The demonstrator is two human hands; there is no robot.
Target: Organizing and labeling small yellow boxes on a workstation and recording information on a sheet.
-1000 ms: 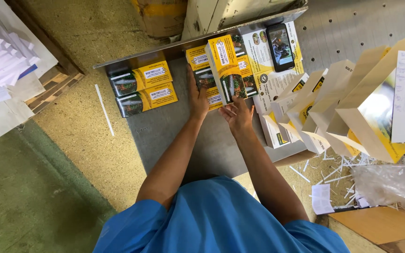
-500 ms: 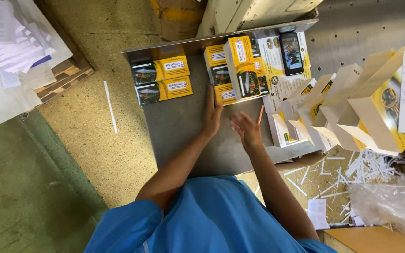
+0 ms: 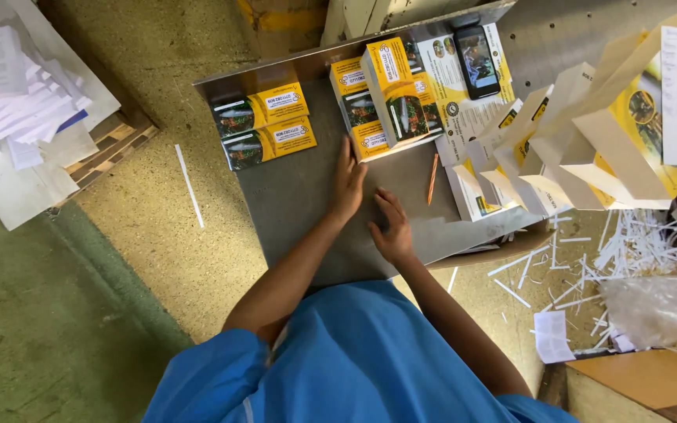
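- Hands first: the left hand (image 3: pixel 349 178) lies palm down on the grey desk (image 3: pixel 299 204), fingers stretched out flat and gripping nothing; its fingertips reach the lower edge of the middle stack of yellow boxes (image 3: pixel 385 106).
- The right hand (image 3: pixel 391 225) rests on the desk just beside the left one, fingers spread and slightly bent, palm down, empty as well.
- The middle stack stands at the far side of the desk, its top box tilted and lying across the ones beneath.
- Well apart to the left, a pair of flat yellow boxes (image 3: pixel 264 125) lies side by side near the desk's far left corner.
- An orange pencil (image 3: pixel 432 178) lies on the desk just right of the hands, pointing away from the person.
- A dark phone (image 3: pixel 476 61) sits face up on printed sheets beyond the stack, its screen lit.
- To the right, a row of unfolded white and yellow cartons (image 3: pixel 542 149) leans together, overlapping the desk's right edge.
- White paper strips (image 3: pixel 628 247) litter the floor at the right, near a clear plastic bag (image 3: pixel 667 305).
- A heap of white papers (image 3: pixel 17 102) rests on a wooden pallet at the far left.
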